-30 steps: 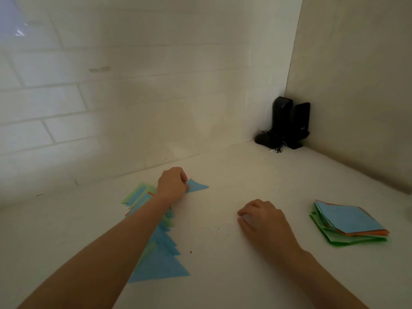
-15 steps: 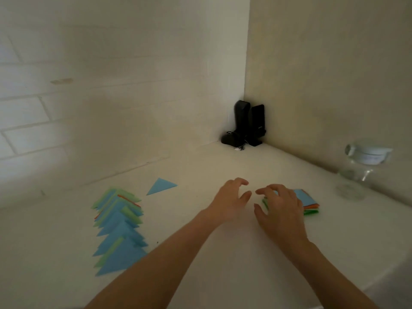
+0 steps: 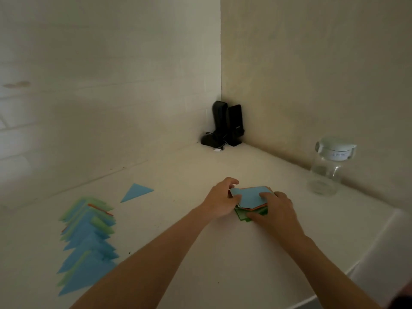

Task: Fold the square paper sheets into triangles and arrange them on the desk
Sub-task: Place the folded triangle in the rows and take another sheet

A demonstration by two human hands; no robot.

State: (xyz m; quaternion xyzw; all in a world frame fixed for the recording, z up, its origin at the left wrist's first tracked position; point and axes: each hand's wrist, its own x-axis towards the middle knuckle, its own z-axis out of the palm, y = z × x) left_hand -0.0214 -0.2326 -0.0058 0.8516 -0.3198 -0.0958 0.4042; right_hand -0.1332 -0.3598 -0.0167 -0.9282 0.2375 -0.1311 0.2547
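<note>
The top blue square paper sheet lies on a small stack of blue, orange and green square paper sheets at the right of centre of the pale surface, near the person. Judged from its look, the sheet is thin, very light and limp; it should bend under its own weight, crease permanently if pinched hard, and slide easily over the sheets below. The left hand pinches the sheet's left corner between thumb and curled fingers. The right hand rests on the stack's near right side with fingers laid over the paper, apparently steadying it; whether it also grips a sheet cannot be told. A hold at a corner or free edge is advisable, lifting one layer only. To the left, a row of overlapping blue and green folded paper triangles runs from near to far, with a single blue folded triangle just beyond it. Black speakers stand in the far corner; a clear glass jar stands at the right.
</note>
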